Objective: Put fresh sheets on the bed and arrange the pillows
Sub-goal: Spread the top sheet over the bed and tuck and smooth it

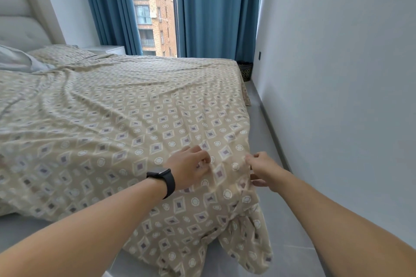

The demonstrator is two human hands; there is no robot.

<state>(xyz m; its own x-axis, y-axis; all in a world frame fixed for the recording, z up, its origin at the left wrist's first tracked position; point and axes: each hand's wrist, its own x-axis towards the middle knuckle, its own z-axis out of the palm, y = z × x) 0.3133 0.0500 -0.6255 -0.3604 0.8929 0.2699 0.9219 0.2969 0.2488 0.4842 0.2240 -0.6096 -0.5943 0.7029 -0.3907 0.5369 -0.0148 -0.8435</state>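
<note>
Blue curtains (108,7) at twelve o'clock; the sheet (126,123) covers the bed. At five o'clock, left hand (189,170) and right hand (264,170) pinch its corner, probably to square it.

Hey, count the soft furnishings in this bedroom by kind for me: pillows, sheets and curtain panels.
Pillows: 2, a patterned pillow and a pale pillow cut off at the left edge
Patterned sheet: 1
Blue curtain panels: 2, left and right
Total: 5

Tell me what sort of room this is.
Most likely a home bedroom: a bed under a beige diamond-patterned sheet, a padded white headboard behind a matching patterned pillow, and long blue curtains framing a tall window.
</note>
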